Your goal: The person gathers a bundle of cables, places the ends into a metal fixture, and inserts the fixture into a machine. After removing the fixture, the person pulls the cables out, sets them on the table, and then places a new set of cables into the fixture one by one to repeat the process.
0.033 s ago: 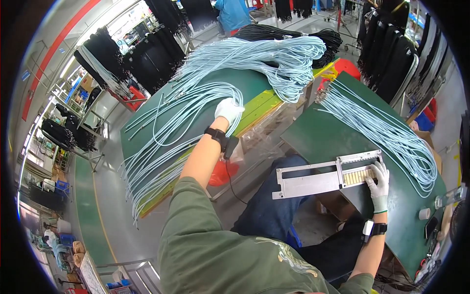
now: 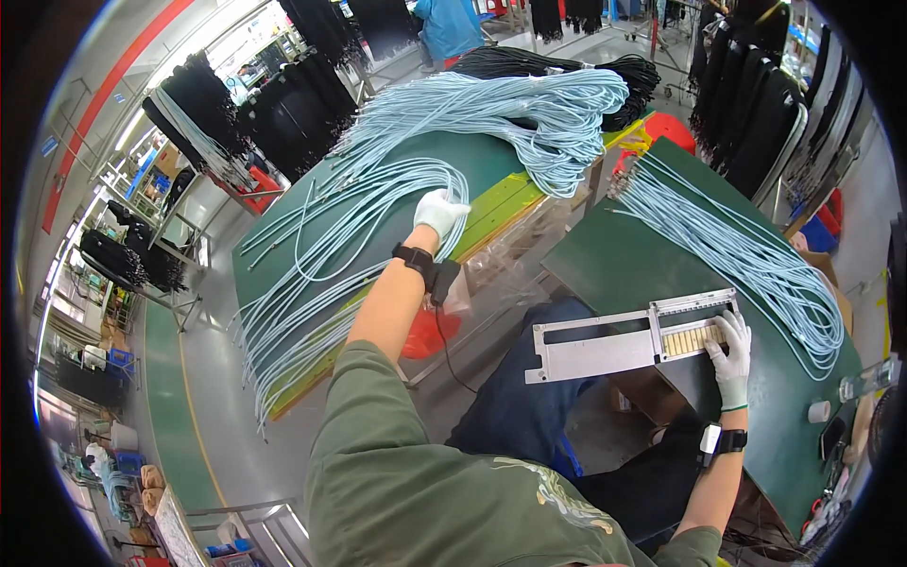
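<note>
Left hand (image 2: 440, 213) is closed around the bend of light-blue cables (image 2: 446, 173), beyond and left of the slotted metal fixture (image 2: 595, 360), whose right end is held by the nearer right hand (image 2: 731, 355), long axis laid sideways.

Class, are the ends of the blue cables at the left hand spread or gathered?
Spread: the blue cables fan out leftward from the left hand.

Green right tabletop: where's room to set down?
Bare green tabletop lies between the silver metal frame and the pale blue cable bundle, and between the white-gloved right hand and the white roll. Crowded: under the bundle, beyond the roll.
</note>
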Tool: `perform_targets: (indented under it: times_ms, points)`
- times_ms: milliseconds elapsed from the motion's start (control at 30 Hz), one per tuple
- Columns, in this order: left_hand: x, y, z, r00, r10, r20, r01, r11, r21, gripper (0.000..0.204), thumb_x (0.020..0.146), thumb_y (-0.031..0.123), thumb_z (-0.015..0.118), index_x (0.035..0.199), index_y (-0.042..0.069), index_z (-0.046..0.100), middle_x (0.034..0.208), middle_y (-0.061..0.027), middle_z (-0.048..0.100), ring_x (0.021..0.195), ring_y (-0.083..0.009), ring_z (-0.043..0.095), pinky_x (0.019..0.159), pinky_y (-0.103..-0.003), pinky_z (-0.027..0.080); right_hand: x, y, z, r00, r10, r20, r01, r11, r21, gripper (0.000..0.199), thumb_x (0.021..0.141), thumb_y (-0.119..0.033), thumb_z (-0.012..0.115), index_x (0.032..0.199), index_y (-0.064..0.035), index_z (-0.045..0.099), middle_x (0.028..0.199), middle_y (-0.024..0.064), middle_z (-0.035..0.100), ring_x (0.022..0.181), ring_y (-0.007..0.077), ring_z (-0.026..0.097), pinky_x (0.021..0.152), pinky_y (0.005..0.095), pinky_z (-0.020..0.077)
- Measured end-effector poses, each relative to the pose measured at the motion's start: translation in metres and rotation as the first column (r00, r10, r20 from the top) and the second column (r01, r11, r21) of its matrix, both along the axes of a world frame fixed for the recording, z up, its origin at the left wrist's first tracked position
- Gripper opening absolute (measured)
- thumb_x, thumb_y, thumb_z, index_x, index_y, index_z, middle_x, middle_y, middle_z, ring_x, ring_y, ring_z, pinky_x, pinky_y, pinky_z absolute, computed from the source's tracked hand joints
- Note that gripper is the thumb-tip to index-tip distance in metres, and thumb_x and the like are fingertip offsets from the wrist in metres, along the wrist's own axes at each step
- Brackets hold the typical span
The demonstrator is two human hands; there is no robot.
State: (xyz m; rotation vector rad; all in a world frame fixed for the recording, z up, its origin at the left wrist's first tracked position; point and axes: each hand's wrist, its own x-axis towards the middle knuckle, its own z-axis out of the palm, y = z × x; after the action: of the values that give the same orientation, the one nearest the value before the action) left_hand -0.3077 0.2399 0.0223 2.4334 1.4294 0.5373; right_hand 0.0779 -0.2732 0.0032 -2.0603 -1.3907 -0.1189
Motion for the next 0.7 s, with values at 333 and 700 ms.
perform_targets:
  times_ms: [333, 700]
  points:
    - [-0.025, -0.011, 0.011, 0.604, 0.275, 0.748, 0.286, 0.801, -0.526, 0.021, 0.080, 0.015, 0.079, 0.095, 0.006, 0.069, 0.071, 0.0038, 0.059, 0.054, -0.0059, 0.045, 0.050, -0.022, 0.034, -0.003, -0.003, 0.005, 0.999, 0.012, -0.041, -0.013, 0.999, -0.035, 0.047, 0.087, -0.028, 0.067, 0.125, -0.0002, 0.064, 0.141, 0.0215, 0.055, 0.140, 0.0393, 0.040, 0.118, 0.0475, 0.0247]
    - [-0.003, -0.005, 0.012, 0.862, 0.076, 0.501, 0.131, 0.922, -0.365, 0.036, 0.079, 0.031, 0.078, 0.101, 0.003, 0.068, 0.086, -0.0116, 0.070, 0.075, -0.0260, 0.065, 0.070, -0.036, 0.051, 0.003, -0.004, 0.002, 0.999, -0.004, 0.031, 0.002, 0.999, 0.051, 0.043, 0.083, -0.027, 0.070, 0.118, -0.0020, 0.066, 0.133, 0.0184, 0.060, 0.134, 0.0374, 0.046, 0.111, 0.0470, 0.0323]
